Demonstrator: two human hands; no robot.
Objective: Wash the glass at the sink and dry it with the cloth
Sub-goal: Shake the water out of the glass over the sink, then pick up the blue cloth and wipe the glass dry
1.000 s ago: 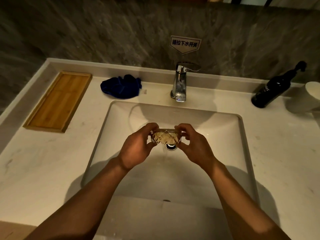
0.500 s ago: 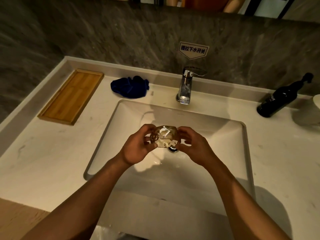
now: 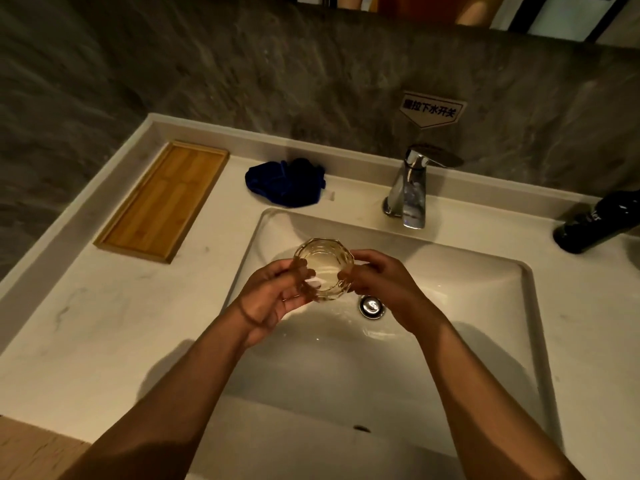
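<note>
**Glass over the basin, both hands on it**

So I've got the glass [image 3: 323,269] held in the middle of the frame, over the sink [image 3: 485,306] and a bit left of the drain [image 3: 372,306]. My left hand [image 3: 273,303] has it from the left side and my right hand [image 3: 384,289] from the right, with the fingers of both clamped on its walls. I'm holding it over the basin so, I'd guess, any drips land in there and not on the table [image 3: 86,323].

The mouth is tipped up toward me, so I'm looking straight down into it. It's a short clear tumbler with a faceted, many-sided rim and a faint amber tint under this dim light. Can't really tell if there's water left inside; the bottom looks pale and shiny.

No water coming out of the tap [image 3: 410,188] at the upper right as far as I can see. The blue cloth [image 3: 285,183] is bunched up on the table behind the sink's upper left corner, beside the wooden tray [image 3: 162,202], within easy reach for drying. Looks to me like that's the next bit.
</note>
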